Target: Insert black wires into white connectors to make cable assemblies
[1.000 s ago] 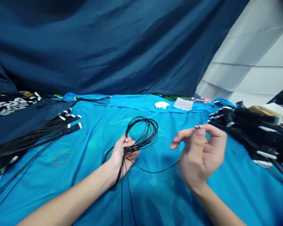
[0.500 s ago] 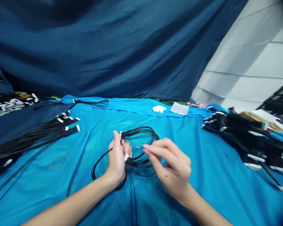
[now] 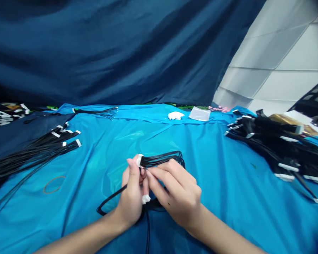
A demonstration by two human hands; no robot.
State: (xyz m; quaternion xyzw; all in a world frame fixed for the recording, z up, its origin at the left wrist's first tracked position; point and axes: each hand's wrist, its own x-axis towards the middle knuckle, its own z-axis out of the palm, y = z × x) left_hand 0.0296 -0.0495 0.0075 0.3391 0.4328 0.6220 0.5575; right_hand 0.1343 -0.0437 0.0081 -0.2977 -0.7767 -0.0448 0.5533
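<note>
A coiled bundle of thin black wires (image 3: 163, 159) with small white connectors lies over bright blue cloth (image 3: 214, 183). My left hand (image 3: 132, 197) is closed around the bundle, thumb up beside a white connector (image 3: 139, 159) at the top; a second white connector (image 3: 146, 199) shows at its lower fingers. My right hand (image 3: 176, 192) is closed against the same bundle from the right, fingertips pinching the wires just below the upper connector. A loop of wire trails out to the lower left.
A fan of black wires with white ends (image 3: 37, 150) lies at the left, a rubber band (image 3: 53, 184) beside it. A heap of black cable bundles (image 3: 278, 148) fills the right. A white scrap (image 3: 175, 115) and a clear bag (image 3: 199, 114) sit at the back edge.
My right hand swung in from the right, where it held a wire end up, and closed on the bundle beside my left hand. The coil has been drawn tighter and nearer to me.
</note>
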